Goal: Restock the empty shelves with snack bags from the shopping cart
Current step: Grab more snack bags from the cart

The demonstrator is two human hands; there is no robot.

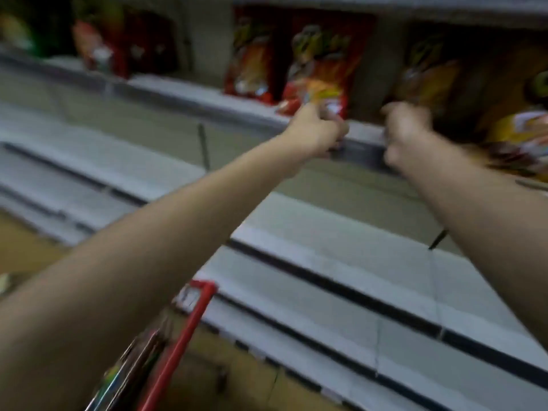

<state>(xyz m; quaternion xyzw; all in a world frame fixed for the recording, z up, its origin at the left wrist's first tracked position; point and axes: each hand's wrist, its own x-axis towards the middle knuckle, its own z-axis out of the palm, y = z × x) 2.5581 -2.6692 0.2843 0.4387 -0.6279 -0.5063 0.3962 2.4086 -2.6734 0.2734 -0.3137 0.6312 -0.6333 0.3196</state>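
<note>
The picture is blurred by motion. Both arms reach up to an upper shelf (pixel 184 97). My left hand (pixel 315 130) pinches the bottom edge of a red snack bag (pixel 321 63) that stands upright at the shelf's front. My right hand (pixel 407 132) is closed at the foot of a brown and yellow snack bag (pixel 430 75) to the right of it; whether it grips that bag is too blurred to tell. The red-rimmed shopping cart (pixel 189 324) sits at the bottom left, with several bags (pixel 130 369) in it.
More red bags (pixel 252 54) and dark bags (pixel 142 46) stand further left on the same shelf. A yellow bag (pixel 525 134) lies at the far right. Below run bare white shelves (pixel 326 250) with dark front rails, and a shelf board (pixel 385 7) overhangs the bags.
</note>
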